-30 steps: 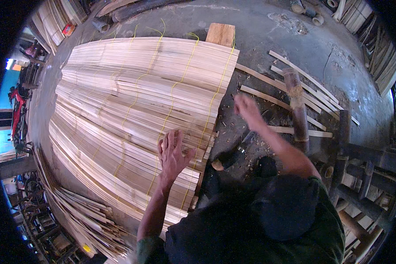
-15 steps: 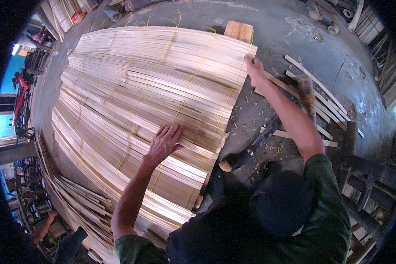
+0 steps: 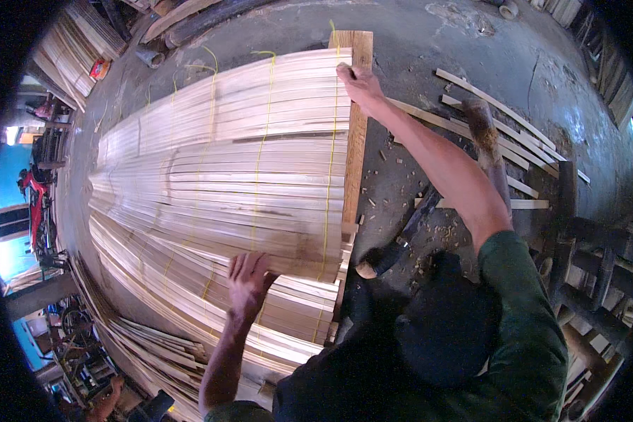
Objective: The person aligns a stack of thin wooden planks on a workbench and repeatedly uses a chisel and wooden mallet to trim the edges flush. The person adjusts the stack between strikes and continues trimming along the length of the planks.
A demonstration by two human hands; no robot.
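Observation:
A mat of thin pale wooden slats (image 3: 295, 190), tied with yellow strings, stretches out before me. Its near edge is raised a little above more bound slats (image 3: 299, 302) lying underneath. My left hand (image 3: 247, 285) is closed on that near edge, fingers curled over the top. At the far right corner my right hand (image 3: 361, 84) grips the mat's end, beside the outermost string; its fingertips are partly hidden. Under the mat's right end runs a flat wooden board (image 3: 361, 53).
Loose wooden strips (image 3: 517, 144) lie on the floor to the right, near a dark round wooden piece (image 3: 482, 126). A dark long tool with a pale end (image 3: 380, 260) lies closer, among wood chips. Long strips (image 3: 130, 327) are heaped at lower left, near another person's arm (image 3: 109, 399).
The upper mat has shifted left and toward me, now lying straighter across. My right hand has moved left and slightly away; my left hand has come nearer, now holding the mat's edge.

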